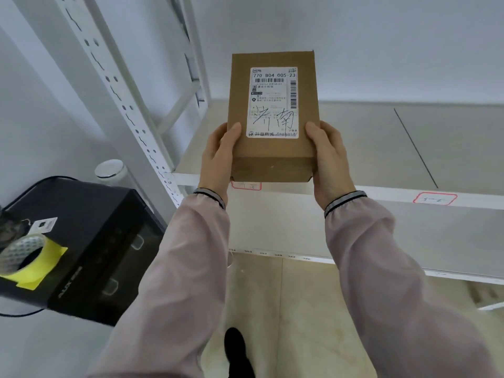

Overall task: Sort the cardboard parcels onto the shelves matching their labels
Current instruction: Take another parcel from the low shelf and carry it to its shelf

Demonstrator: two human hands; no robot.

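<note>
The left hand (218, 156) and right hand (330, 162) clamp the near end of one cardboard parcel (272, 115) between them, label side up. The parcel is held above the front edge of the upper shelf (368, 148), directly over a red-bordered shelf tag (246, 185) that it partly hides. Step in hand appears to be label matching or placement. The next move likely calls for confirming the handwritten label (274, 103) against that tag, then setting the parcel flat on the shelf.
</note>
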